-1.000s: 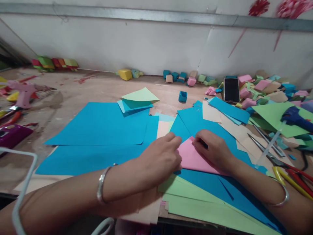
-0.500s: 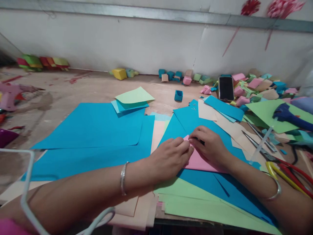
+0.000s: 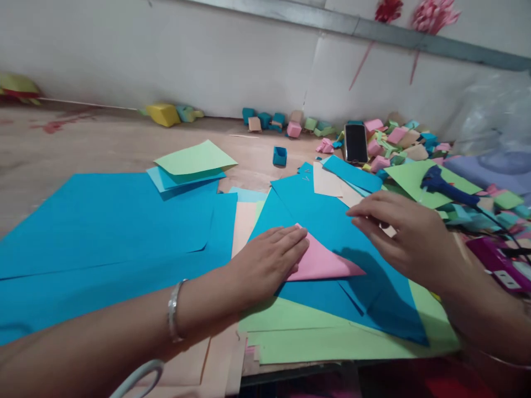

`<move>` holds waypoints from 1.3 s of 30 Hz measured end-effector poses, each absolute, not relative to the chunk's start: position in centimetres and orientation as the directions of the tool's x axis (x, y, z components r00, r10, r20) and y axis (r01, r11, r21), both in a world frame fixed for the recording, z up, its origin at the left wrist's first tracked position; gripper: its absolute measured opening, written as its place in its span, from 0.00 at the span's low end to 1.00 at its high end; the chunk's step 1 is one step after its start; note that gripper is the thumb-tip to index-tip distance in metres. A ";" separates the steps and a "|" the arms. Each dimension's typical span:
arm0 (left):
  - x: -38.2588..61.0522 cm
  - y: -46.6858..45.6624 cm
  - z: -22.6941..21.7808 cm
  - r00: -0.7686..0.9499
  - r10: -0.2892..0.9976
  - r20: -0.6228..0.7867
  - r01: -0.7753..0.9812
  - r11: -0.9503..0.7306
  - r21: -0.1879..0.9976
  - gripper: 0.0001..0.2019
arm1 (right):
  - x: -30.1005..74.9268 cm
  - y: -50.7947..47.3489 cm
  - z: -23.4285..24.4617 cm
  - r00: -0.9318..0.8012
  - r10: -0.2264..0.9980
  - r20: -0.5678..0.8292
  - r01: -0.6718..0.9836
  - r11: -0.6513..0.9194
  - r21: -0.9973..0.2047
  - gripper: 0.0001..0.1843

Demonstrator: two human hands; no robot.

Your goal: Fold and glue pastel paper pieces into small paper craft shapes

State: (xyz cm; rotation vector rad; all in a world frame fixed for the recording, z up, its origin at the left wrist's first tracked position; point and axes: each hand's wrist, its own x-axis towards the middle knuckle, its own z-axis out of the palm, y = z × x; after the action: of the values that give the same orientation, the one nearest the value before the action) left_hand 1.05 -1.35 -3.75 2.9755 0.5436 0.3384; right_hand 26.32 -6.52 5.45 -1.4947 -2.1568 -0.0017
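A folded pink paper (image 3: 321,261) lies on blue sheets (image 3: 332,221) near the table's front. My left hand (image 3: 265,262) rests flat on the pink paper's left part, fingers stretched out together. My right hand (image 3: 398,226) hovers to the right of the pink paper, above the blue sheets, fingers spread and holding nothing. A silver bangle (image 3: 174,310) circles my left wrist.
Large blue sheets (image 3: 108,221) cover the left of the wooden table (image 3: 83,143). Green sheets (image 3: 323,331) lie at the front edge. A phone (image 3: 355,142), small folded paper cubes (image 3: 290,128), a blue glue gun (image 3: 443,187) and paper scraps crowd the right and back.
My right hand has lifted off the pink paper and moved right. My left hand now lies flat on the paper. The view has swung to the right.
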 end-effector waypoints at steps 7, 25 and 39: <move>1.0 -1.2 -2.7 0.936 0.298 0.189 0.271 -0.950 0.157 0.27 | 28.5 -10.7 1.9 0.016 0.982 -0.189 0.690 -0.148 -0.708 0.16; 1.2 -0.8 -3.5 0.914 0.308 0.265 0.282 -0.951 0.130 0.18 | 26.7 -12.2 0.0 -0.168 0.984 0.051 0.883 0.174 -0.436 0.08; 1.2 -0.9 -2.8 0.904 0.386 0.184 0.360 -0.919 0.158 0.20 | 20.7 -14.1 -0.1 -0.485 0.858 0.170 0.855 0.423 0.301 0.24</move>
State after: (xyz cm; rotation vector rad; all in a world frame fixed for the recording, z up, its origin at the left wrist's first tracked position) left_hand 1.23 -0.93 -2.81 2.9476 0.5796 0.3212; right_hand 20.67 -14.14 -0.15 -1.5994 -2.6588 -0.5525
